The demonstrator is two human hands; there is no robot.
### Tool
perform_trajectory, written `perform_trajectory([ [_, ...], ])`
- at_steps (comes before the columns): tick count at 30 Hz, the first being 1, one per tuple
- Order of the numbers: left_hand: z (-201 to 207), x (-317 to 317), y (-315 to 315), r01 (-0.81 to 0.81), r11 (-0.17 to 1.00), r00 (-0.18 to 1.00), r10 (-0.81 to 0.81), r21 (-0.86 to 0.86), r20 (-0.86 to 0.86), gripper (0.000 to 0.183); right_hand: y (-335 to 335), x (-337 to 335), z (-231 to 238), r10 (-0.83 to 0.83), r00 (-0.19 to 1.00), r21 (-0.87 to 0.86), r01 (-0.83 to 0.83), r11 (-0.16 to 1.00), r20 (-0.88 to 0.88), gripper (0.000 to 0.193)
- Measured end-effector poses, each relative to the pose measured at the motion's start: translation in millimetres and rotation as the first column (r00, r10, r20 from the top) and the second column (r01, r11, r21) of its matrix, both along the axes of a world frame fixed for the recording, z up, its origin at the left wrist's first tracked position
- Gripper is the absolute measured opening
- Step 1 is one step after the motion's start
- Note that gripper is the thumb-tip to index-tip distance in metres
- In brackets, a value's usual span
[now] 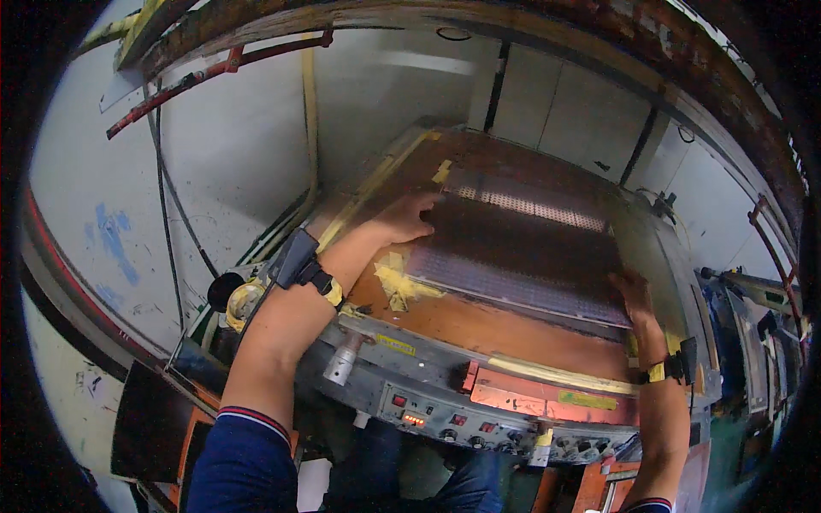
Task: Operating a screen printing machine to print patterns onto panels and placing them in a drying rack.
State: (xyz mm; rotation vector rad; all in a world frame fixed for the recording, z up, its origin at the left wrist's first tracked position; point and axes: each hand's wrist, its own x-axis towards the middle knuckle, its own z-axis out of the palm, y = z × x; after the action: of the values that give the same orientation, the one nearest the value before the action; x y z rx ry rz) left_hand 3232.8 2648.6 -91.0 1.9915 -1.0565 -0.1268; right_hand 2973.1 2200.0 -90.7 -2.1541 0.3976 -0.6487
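A dark rectangular panel [530,250] with fine dotted bands along its far and near edges lies on the brown work table [547,346]. Its surface is smeared by motion. At the panel's left edge is my left hand [407,219], thumb and fingers apart, with a gap visible between them; whether the fingertips touch the edge I cannot tell. My right hand [633,297] is at the panel's right edge. Blur and shadow hide how its fingers sit there. Yellow tape [398,284] sticks to the table near the panel's near left corner.
A control panel [462,426] with knobs and red switches fronts the machine. An orange-red bar [547,395] lies along the near edge, beside a metal cylinder knob [344,362]. Overhead runs a rusty beam [547,19], with a red rod [214,75] at upper left.
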Motion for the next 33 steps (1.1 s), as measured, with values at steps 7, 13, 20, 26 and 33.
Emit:
perform_trajectory([
  [7, -8.8, 8.9, 6.1, 0.014, 1.000, 0.998, -0.016, -0.024, -0.056, 0.068, 30.8, -3.2, 12.4, -0.088, 0.995, -0.157, 0.079, 0.985, -0.055, 0.039],
  [13, -1.9, 0.7, 4.8, -0.012, 1.000, 0.999, 0.011, 0.028, 0.049, 0.068, 3.3, -0.5, -8.0, -0.074, 0.997, -0.202, 0.068, 0.977, -0.020, 0.038],
  [20, 11.1, -54.6, 40.5, -0.146, 0.980, 0.989, 0.141, 0.135, 0.046, 0.065, -1.7, -9.9, -11.2, -0.175, 0.984, -0.457, 0.163, 0.875, 0.015, 0.044],
  [26, -5.4, -114.8, 77.4, -0.137, 0.991, 0.953, 0.132, -0.001, 0.272, 0.054, 12.9, -10.8, -1.3, -0.146, 0.989, -0.347, 0.143, 0.927, 0.018, 0.042],
  [33, -8.4, -121.6, 78.3, -0.117, 0.993, 0.899, 0.116, -0.023, 0.421, 0.048, 34.3, -9.3, 7.4, -0.198, 0.976, -0.328, 0.158, 0.932, -0.092, 0.027],
])
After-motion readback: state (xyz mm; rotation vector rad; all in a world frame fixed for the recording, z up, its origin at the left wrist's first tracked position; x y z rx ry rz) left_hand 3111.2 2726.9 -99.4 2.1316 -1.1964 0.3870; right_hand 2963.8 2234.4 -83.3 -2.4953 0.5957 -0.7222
